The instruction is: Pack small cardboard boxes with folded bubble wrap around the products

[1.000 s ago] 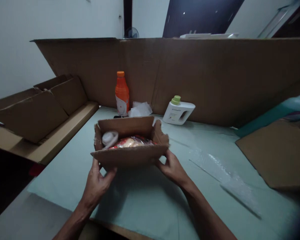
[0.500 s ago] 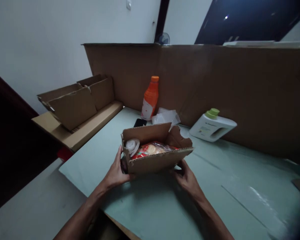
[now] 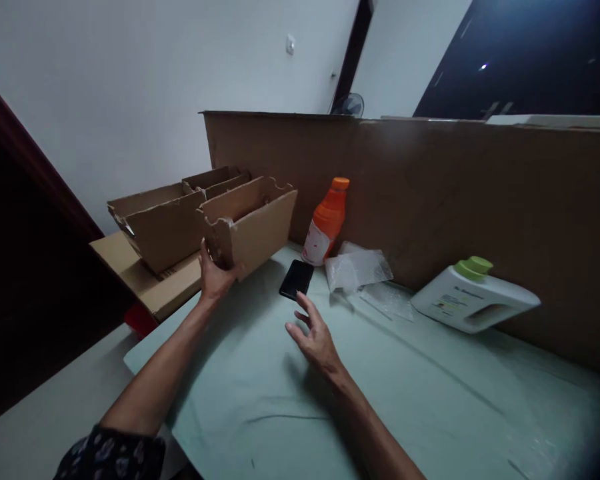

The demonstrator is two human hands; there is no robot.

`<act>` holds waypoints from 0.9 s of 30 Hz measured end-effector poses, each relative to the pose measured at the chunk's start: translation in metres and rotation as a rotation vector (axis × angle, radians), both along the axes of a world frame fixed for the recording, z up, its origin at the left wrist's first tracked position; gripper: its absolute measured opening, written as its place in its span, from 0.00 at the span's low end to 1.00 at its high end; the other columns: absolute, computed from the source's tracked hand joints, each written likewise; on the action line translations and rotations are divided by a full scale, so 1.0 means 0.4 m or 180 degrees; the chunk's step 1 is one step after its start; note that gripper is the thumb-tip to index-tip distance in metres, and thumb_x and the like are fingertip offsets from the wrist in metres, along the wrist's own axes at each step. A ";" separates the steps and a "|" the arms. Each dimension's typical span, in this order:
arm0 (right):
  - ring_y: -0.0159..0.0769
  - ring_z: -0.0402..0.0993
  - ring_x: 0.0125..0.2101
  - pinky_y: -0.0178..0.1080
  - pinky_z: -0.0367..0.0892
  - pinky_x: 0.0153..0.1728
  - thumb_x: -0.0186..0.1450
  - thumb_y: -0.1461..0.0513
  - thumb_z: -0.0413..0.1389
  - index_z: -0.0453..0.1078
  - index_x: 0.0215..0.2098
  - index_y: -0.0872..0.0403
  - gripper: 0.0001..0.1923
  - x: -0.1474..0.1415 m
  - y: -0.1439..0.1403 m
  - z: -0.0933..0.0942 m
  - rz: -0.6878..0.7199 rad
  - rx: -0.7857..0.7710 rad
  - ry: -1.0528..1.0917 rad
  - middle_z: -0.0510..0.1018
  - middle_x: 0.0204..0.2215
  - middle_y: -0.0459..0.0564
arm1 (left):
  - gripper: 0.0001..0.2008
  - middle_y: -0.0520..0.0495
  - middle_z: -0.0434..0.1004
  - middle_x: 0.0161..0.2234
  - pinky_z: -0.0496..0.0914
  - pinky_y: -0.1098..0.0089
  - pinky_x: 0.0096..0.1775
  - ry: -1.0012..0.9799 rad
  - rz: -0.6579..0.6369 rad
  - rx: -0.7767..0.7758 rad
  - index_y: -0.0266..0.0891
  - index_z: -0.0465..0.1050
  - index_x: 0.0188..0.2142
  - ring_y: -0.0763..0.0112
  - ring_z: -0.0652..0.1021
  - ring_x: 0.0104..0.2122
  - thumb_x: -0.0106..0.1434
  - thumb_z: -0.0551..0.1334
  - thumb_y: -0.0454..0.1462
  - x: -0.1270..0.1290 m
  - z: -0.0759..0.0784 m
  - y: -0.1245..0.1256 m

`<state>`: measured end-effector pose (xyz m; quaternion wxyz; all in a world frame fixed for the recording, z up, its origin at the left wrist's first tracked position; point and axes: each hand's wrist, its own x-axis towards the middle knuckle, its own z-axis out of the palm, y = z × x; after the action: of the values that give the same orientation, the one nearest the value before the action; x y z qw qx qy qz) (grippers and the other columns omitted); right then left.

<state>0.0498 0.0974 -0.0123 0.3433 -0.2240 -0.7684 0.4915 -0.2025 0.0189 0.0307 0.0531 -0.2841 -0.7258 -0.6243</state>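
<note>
My left hand (image 3: pixel 216 277) grips the near end of a small open-topped cardboard box (image 3: pixel 263 233), thumb at its lower corner and fingers along its left side. That box is beside the larger cardboard boxes on the left, and its high walls hide what is inside. My right hand (image 3: pixel 316 339) is free of the box, its fingers apart above the table. Just beyond its fingertips lies a black phone (image 3: pixel 297 279). An orange bottle (image 3: pixel 327 221) with a pale label leans by the cardboard wall behind the phone.
Larger open cardboard boxes (image 3: pixel 173 227) rest on a flat carton (image 3: pixel 175 287) at the left. Clear plastic packets (image 3: pixel 357 270) lie right of the bottle. A white jug with a green cap (image 3: pixel 475 297) tilts against the tall cardboard wall (image 3: pixel 460 200). The table (image 3: pixel 260 373) is pale green.
The small box has moved left and away from me, beside the larger boxes. My right hand has let go of it; my left still holds it. The phone is now uncovered.
</note>
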 end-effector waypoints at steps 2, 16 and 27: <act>0.50 0.64 0.63 0.55 0.67 0.59 0.62 0.55 0.59 0.58 0.67 0.48 0.36 -0.056 0.016 -0.012 0.0106 -0.0010 -0.0063 0.63 0.66 0.58 | 0.56 0.33 0.59 0.62 0.62 0.52 0.62 -0.0107 0.0226 -0.0072 0.41 0.45 0.68 0.48 0.64 0.64 0.45 0.74 0.37 -0.065 0.000 0.068; 0.48 0.60 0.65 0.50 0.52 0.67 0.70 0.52 0.52 0.62 0.65 0.57 0.29 -0.649 0.296 0.068 0.0180 0.0184 -0.0254 0.66 0.65 0.61 | 0.44 0.29 0.60 0.63 0.62 0.54 0.64 0.0026 0.0266 -0.0437 0.35 0.54 0.67 0.47 0.65 0.65 0.55 0.70 0.42 -0.214 -0.078 0.237; 0.48 0.67 0.59 0.58 0.63 0.59 0.71 0.54 0.56 0.67 0.60 0.53 0.22 -0.673 0.272 0.041 0.0105 0.0174 -0.0330 0.69 0.61 0.56 | 0.39 0.33 0.68 0.58 0.67 0.56 0.61 0.0123 -0.0087 -0.0564 0.34 0.57 0.66 0.52 0.72 0.60 0.55 0.63 0.31 -0.187 -0.143 0.222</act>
<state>-0.2196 0.2062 0.0040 0.3010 -0.2270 -0.8018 0.4636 -0.2772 0.1077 -0.0265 0.0332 -0.3096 -0.7731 -0.5527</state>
